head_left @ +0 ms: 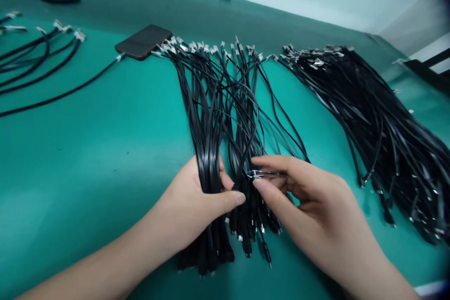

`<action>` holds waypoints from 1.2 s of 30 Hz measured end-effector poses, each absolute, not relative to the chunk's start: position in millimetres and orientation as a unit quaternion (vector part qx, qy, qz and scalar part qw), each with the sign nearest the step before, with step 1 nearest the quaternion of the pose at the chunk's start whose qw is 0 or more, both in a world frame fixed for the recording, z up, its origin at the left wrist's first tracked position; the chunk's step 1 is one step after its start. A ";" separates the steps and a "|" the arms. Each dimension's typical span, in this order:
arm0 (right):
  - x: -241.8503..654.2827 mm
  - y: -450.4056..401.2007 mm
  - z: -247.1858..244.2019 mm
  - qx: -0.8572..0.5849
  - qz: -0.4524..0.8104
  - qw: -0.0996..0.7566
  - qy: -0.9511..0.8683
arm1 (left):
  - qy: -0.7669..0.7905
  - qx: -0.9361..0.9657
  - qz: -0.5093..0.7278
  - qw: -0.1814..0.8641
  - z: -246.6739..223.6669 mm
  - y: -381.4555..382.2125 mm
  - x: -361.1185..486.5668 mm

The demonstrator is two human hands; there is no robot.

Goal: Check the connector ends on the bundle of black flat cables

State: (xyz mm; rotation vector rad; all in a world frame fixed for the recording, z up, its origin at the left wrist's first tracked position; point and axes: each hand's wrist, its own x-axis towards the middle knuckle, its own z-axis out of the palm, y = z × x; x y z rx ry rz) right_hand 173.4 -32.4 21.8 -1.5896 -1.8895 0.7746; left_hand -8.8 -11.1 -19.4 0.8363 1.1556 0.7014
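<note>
My left hand (200, 201) is closed around a thick bundle of flat black cables (206, 136), whose lower ends hang out below the palm. Its thumb points right, toward more loose black cables (242, 117) beside the bundle. Between thumb and fingers my right hand (309, 206) pinches a small shiny metal tool (267, 174), shaped like nail clippers. The tool's tip points left, close to the loose cables; whether it touches one I cannot tell. Silver plugs (207, 48) top these cables, and dark connectors (246, 234) end them below.
A dark phone (144, 42) lies at the back with a cable plugged into it. To the right spreads a large pile of black cables (379, 117). Further cables (38, 61) lie at the left on the green table surface (87, 159). A pale wall rises behind.
</note>
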 end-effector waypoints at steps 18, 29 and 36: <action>175.8 -33.8 20.1 -0.555 0.265 0.220 -0.758 | 0.506 0.369 0.294 0.722 -18.2 -12.5 -8.6; 176.4 -32.8 21.3 -0.551 0.281 0.225 -0.753 | 0.495 0.373 0.302 0.725 -18.6 -12.7 -8.1; 173.9 -32.5 21.4 -0.544 0.265 0.214 -0.767 | 0.490 0.374 0.300 0.728 -18.8 -14.1 -8.5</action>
